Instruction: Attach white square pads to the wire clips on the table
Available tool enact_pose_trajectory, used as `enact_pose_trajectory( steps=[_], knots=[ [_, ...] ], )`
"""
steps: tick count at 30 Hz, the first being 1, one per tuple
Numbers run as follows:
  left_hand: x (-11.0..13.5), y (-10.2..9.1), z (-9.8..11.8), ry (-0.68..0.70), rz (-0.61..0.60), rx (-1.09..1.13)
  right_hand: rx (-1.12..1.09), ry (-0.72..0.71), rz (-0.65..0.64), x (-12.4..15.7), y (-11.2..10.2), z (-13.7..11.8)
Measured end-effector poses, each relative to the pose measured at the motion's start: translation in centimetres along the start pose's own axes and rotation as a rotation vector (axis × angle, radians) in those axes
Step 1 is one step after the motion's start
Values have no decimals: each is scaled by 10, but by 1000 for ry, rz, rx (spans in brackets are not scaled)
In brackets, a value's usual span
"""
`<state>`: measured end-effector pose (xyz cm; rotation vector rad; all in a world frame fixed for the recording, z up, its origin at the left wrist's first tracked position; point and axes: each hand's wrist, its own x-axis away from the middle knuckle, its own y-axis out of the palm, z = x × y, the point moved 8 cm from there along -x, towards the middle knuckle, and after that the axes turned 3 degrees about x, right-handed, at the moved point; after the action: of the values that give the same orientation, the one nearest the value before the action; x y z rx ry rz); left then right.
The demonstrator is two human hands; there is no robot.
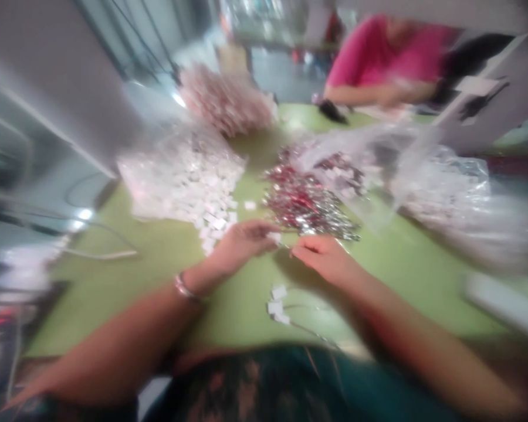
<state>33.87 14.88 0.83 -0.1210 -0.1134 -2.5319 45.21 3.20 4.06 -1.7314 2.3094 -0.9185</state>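
The picture is smeared by motion. My left hand (242, 241) is over the green table (158, 258), fingers pinched on a small white piece (273, 237). My right hand (323, 256) is close beside it, fingers curled, its tips nearly touching the left hand's; something thin seems to run between them, too blurred to name. Just beyond my hands lies a heap of shiny red and silver bits (305, 202). A pile of small white pieces (193, 181) lies to the left of it. A few white pieces with thin wires (279, 305) lie near the table's front edge.
Clear plastic bags (435, 176) lie crumpled at the right. A pinkish heap (226, 99) sits at the back. Across the table a person in a pink top (378, 55) works with arms on the table. A cable (101, 253) runs along the left side.
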Motion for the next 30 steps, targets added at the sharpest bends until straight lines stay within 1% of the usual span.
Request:
enact_pose_trajectory(
  steps=[2,4,7,9,10,12,15,18,19,20,22,23,24,26,27,28,29,30],
  knots=[
    [0,0,0,-2,-15,20,-31,52,-19,1,0,4],
    [1,1,2,-2,-32,-10,-36,88,-40,1,1,8],
    [5,7,11,65,-89,-187,18,77,-106,1,4,9],
    [8,15,17,124,-176,-335,51,40,-149,1,9,7],
    [10,19,17,138,-211,-377,55,16,-150,1,11,6],
    [11,22,12,112,-245,-363,46,-40,-127,1,15,5],
    [8,21,-5,7,-236,-244,42,-108,-54,0,23,5],
    [5,23,-19,-72,-240,-196,132,-130,18,-2,24,6],
    [6,25,-21,-83,-240,-213,192,-146,4,-2,23,5],
    [6,26,-21,-81,-239,-252,260,-167,-39,-2,23,3],
    [9,31,-16,-31,-244,-390,399,-211,-135,1,15,0],
    [11,34,-11,13,-249,-473,455,-223,-150,2,6,-1],
    [13,38,-6,66,-260,-548,508,-222,-86,1,-10,-1],
    [19,49,2,168,-322,-656,597,-195,157,0,-47,1],
    [22,54,4,211,-361,-693,608,-196,215,-1,-56,4],
    [25,57,5,245,-392,-722,605,-224,233,-4,-60,5],
    [25,59,5,270,-405,-750,600,-276,238,-7,-58,6],
    [24,57,6,285,-390,-785,607,-335,245,-10,-53,5]
  ],
)
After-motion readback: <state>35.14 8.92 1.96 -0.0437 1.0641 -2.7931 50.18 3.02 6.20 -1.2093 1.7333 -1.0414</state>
